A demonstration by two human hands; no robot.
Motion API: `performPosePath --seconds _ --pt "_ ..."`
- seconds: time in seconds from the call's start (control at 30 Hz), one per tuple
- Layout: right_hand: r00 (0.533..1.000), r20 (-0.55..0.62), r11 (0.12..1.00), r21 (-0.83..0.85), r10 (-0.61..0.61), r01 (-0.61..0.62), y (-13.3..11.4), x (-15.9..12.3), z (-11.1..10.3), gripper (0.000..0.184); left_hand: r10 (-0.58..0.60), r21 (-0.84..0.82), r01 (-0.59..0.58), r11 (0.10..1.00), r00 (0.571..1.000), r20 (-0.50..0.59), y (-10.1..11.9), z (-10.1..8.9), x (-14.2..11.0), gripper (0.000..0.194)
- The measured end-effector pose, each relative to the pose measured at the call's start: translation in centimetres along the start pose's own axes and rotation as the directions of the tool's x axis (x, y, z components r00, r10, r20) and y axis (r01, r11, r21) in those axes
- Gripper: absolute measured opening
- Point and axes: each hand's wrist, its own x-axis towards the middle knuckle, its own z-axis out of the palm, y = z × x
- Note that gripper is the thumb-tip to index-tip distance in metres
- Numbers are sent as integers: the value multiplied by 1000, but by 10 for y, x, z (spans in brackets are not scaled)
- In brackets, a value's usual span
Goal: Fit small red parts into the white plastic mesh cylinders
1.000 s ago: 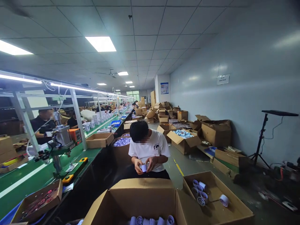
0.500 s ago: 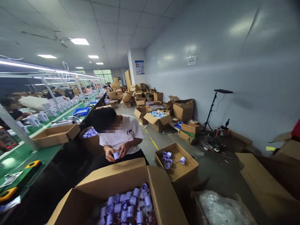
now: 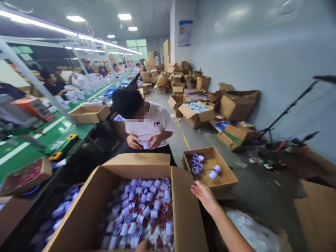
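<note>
The right hand (image 3: 201, 194) is open and empty beside the large carton's flap (image 3: 185, 206). The left hand (image 3: 142, 246), mostly cut off, is near purple cups (image 3: 154, 214); I cannot tell its grip.

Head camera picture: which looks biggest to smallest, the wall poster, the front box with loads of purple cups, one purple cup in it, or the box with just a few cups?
1. Front box
2. Box with a few cups
3. Wall poster
4. One purple cup

The poster is far away, so it may really be bigger.
</note>
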Motion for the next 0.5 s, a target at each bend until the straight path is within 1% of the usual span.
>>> performPosePath --seconds 0.07,0.13,0.2,0.27,0.33,0.37,0.43,0.5 --pt "989 137 984 -176 53 -28 32 -9 35 17 -90 7 90 996 995 45 -13 5 1 28" --pt "966 219 923 -384 133 -40 75 -23 72 15 -158 22 156 987 983 94 -26 9 3 24" --pt "952 233 814 -581 198 -27 122 -31 105 17 -194 45 189 981 971 140 -38 10 9 23" --pt "958 181 681 -732 223 -20 165 -29 126 15 -207 78 195 978 960 190 -49 8 21 26" --pt "971 91 553 -832 219 -46 203 -16 137 6 -191 113 170 979 955 225 -58 4 39 27" --pt "977 44 497 -865 208 -67 220 -7 138 9 -173 127 147 981 957 232 -61 3 50 26" --pt "985 -22 408 -908 170 -91 250 14 135 23 -111 141 80 987 968 224 -63 3 74 24" --pt "993 -29 348 -935 113 -67 276 35 130 32 -25 146 -6 989 978 206 -60 9 98 27"
